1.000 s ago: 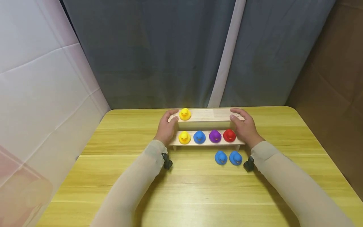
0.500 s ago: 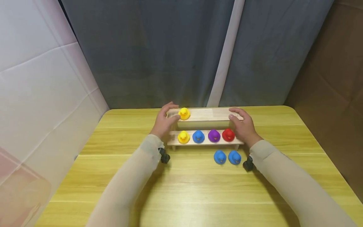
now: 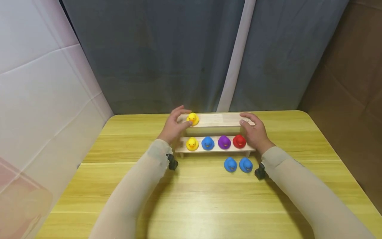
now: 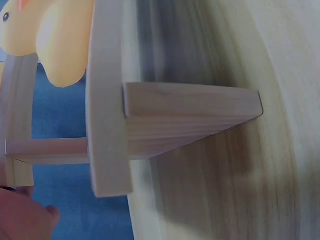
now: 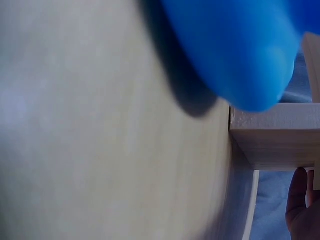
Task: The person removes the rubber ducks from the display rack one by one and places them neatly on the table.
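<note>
A two-tier wooden shelf (image 3: 219, 120) stands on the table. On its upper tier, at the left, sits a yellow rubber duck (image 3: 193, 119). My left hand (image 3: 174, 126) is around the upper tier's left end, its thumb in front of that duck and its fingers behind; contact is unclear. My right hand (image 3: 257, 134) holds the upper tier's right end between thumb and fingers. Along the lower tier stand another yellow duck (image 3: 192, 144), a blue duck (image 3: 208, 143), a purple duck (image 3: 224, 142) and a red duck (image 3: 239, 141).
Two more blue ducks, a left one (image 3: 230, 164) and a right one (image 3: 246, 165), sit on the wooden table (image 3: 203, 199) before the shelf's right end. A grey curtain (image 3: 155, 59) hangs behind, with a white cloth (image 3: 44, 93) left and a brown panel (image 3: 343, 83) right.
My left hand has let go of the shelf's left end and spread its fingers, bringing its thumb toward the upper yellow duck. My right hand has stayed at the right end.
</note>
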The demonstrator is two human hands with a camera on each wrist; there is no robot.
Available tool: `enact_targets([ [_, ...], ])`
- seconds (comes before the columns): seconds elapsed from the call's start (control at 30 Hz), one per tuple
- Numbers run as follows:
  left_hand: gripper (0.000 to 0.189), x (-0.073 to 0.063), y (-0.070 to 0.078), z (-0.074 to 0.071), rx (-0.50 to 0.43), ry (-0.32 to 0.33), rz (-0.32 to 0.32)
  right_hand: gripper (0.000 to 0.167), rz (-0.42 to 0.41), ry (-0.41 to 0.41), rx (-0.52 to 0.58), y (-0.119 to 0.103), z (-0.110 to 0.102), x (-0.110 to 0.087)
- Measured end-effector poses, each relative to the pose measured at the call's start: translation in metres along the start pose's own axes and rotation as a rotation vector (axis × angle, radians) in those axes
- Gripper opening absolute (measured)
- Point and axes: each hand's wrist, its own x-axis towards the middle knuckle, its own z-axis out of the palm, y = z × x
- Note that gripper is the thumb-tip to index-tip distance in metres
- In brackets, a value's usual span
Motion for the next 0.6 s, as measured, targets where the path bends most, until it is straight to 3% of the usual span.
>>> enact_targets([
  [0.33,0.041,0.0017,0.0052,-0.0018,0.056,-0.037,0.009,0.038,0.014,0.0,-0.005,-0.0023,-0.0007,-0.001],
  [0.6,0.035,-0.0012,0.0065,-0.0022,0.045,-0.033,-0.015,0.038,0.002,-0.005,-0.002,-0.004,-0.0001,-0.0021],
])
